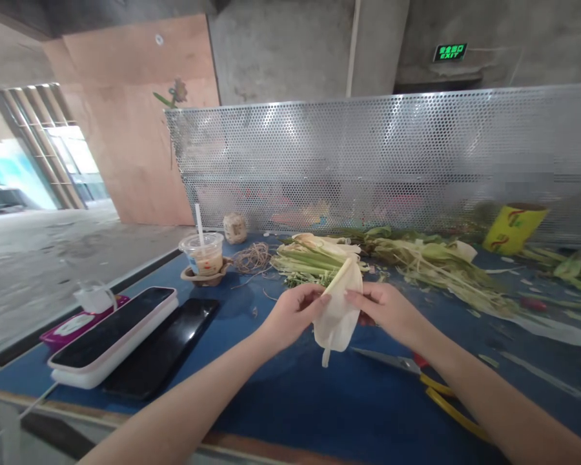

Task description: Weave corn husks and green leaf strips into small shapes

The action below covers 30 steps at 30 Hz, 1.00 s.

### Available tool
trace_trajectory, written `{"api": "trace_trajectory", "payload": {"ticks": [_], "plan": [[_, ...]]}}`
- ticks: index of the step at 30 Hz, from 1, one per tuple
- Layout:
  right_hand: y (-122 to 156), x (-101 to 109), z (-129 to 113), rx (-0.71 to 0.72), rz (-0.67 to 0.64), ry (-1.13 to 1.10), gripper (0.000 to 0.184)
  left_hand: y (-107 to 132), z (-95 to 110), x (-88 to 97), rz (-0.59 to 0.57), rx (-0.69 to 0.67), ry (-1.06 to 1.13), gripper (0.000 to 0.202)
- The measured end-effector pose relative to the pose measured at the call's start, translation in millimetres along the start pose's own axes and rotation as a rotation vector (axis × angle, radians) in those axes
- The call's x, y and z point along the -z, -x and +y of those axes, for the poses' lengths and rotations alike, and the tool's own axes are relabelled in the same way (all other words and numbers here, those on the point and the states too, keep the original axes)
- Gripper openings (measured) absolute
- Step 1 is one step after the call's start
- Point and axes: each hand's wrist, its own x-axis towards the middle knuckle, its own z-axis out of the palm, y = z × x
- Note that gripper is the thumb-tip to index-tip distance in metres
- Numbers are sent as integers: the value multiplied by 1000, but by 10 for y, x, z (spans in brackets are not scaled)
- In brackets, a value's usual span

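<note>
A pale, cream-coloured corn husk (339,316) hangs between my two hands above the blue table. My left hand (293,313) pinches its left edge between thumb and fingers. On the opposite edge, my right hand (385,310) grips with the thumb in front and fingers partly hidden behind. The husk's upper part folds over, and a narrow tip points down. Just beyond it lies a bundle of green and pale husks (303,255). Scissors (409,363) with yellow handles rest below my right forearm, which partly covers them.
Loose husks (430,265) spread at the right, near a yellow roll (514,229). Tangled twine (252,258) and a drink cup with a straw (206,255) stand left of centre. A black phone (164,345) and a pink-edged phone (116,326) lie at left. Perforated metal panel (319,161) borders the back.
</note>
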Motion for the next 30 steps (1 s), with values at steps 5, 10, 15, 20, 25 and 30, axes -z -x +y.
{"api": "trace_trajectory", "payload": {"ticks": [5, 10, 15, 20, 25, 30], "plan": [[52, 27, -16, 8, -36, 18, 27, -72, 101, -39, 46, -77, -210, 25], [68, 13, 1, 4, -38, 35, 29, -67, 108, -85, 120, -53, -90, 21], [92, -46, 40, 183, 173, 206, 38, -59, 58, -70, 281, 61, 55, 20], [193, -111, -14, 667, 220, 685, 59, -54, 113, -70, 171, 332, 354, 32], [232, -157, -132, 676, 296, 550, 36, 27, 117, -132, -196, 359, 631, 39], [275, -187, -244, 577, 226, 422, 25, 114, 68, -139, -337, 336, 670, 52]]}}
